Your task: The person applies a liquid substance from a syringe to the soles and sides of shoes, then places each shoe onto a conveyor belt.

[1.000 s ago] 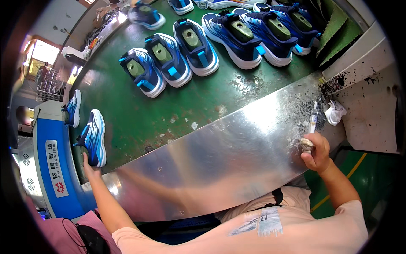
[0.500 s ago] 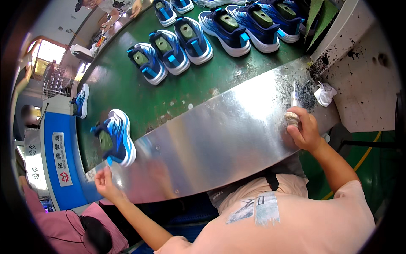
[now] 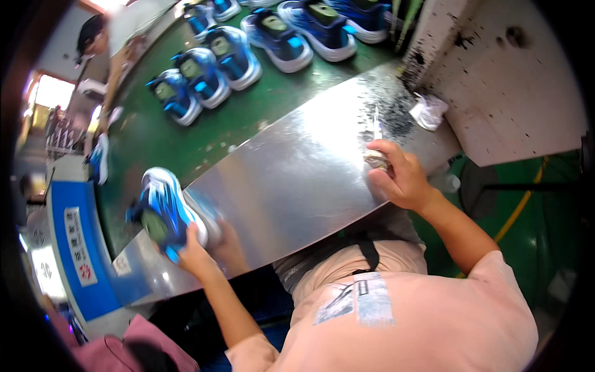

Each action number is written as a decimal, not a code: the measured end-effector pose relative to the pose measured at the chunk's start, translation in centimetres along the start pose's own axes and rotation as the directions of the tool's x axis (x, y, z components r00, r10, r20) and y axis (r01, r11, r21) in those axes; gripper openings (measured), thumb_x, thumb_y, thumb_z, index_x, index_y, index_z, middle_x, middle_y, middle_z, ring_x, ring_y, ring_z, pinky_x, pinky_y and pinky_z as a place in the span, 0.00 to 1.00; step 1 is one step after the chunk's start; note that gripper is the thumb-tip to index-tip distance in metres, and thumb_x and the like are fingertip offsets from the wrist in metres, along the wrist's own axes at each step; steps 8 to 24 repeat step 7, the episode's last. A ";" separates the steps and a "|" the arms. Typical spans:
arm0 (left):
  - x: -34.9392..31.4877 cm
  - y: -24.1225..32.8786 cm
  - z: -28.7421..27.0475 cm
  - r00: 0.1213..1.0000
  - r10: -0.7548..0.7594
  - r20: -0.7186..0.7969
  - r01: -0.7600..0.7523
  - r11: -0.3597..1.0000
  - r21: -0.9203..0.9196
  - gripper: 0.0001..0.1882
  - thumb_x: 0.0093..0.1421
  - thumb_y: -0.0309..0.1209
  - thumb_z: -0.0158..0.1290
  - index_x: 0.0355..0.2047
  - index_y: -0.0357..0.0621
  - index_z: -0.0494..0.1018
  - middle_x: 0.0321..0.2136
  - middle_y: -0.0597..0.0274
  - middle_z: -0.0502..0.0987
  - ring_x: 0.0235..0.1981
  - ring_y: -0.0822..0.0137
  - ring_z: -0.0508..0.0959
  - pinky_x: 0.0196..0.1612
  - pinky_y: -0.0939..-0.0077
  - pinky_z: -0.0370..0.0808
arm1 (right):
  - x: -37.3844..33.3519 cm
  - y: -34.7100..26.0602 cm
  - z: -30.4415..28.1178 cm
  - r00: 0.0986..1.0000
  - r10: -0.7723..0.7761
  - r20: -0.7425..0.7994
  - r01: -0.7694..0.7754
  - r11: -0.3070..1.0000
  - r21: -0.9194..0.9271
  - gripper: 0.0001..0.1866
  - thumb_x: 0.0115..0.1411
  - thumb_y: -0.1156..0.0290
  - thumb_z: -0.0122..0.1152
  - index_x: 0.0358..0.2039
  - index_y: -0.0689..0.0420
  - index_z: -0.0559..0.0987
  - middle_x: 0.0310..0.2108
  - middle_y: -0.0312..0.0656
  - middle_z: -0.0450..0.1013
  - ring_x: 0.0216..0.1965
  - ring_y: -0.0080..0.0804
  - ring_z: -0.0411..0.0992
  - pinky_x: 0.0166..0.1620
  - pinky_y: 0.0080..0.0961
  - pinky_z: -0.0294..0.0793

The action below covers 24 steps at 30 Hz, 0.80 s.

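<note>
My left hand (image 3: 195, 253) is closed on the heel end of a blue sneaker (image 3: 170, 201) with a white sole and a green insert in its opening. The sneaker is tilted over the metal strip, its toe pointing away from me. In my right hand (image 3: 403, 177), thumb and fingers are closed round a beige, crumpled-looking lump (image 3: 375, 159). Just beyond that lump, a slim pointed tool with a pale barrel (image 3: 377, 129) points away from me. Whether my fingers also hold this tool cannot be made out.
Several similar sneakers (image 3: 235, 59) stand in a row on the green table (image 3: 142, 136). Crumpled white paper (image 3: 428, 111) lies by a stained upright panel (image 3: 496, 93). Across the table, a co-worker's arm (image 3: 114, 84) reaches toward another sneaker (image 3: 99, 160). A blue machine panel (image 3: 93, 248) borders the left.
My left hand has gone from beside the sneaker's heel tab to a grip on its heel, and the sneaker has tilted. The co-worker's arm now reaches to the far-left sneaker. The view has shifted.
</note>
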<state>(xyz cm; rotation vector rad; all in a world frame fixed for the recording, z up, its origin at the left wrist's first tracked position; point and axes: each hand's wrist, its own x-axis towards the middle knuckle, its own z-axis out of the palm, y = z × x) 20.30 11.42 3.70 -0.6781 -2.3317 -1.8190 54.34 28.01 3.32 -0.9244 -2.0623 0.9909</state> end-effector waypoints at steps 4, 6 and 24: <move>-8.9 5.5 -1.9 0.959 0.000 0.283 0.037 0.992 -0.123 0.45 0.44 0.25 0.59 0.59 0.37 0.46 0.55 0.44 0.56 0.52 0.54 0.64 0.51 0.62 0.66 | -1.4 -2.4 0.0 0.980 0.199 0.025 -0.200 0.966 0.163 0.17 0.56 0.64 0.53 0.45 0.56 0.68 0.25 0.38 0.69 0.20 0.22 0.65 0.26 0.20 0.65; -8.3 7.5 -4.9 0.788 0.016 0.615 0.025 0.998 -0.058 0.47 0.46 0.27 0.58 0.61 0.41 0.41 0.57 0.47 0.54 0.55 0.54 0.61 0.51 0.60 0.66 | -1.7 -4.2 -0.7 0.959 0.281 0.041 -0.269 0.854 0.446 0.18 0.60 0.58 0.48 0.47 0.54 0.67 0.22 0.33 0.65 0.21 0.17 0.62 0.26 0.17 0.63; -8.8 7.2 -5.0 0.789 0.005 0.615 0.050 0.996 -0.071 0.47 0.46 0.27 0.58 0.61 0.41 0.41 0.57 0.47 0.54 0.55 0.54 0.61 0.51 0.60 0.66 | -1.8 -4.6 -1.0 0.958 0.284 0.046 -0.276 0.864 0.421 0.18 0.60 0.58 0.48 0.47 0.54 0.67 0.22 0.33 0.65 0.21 0.17 0.62 0.26 0.17 0.63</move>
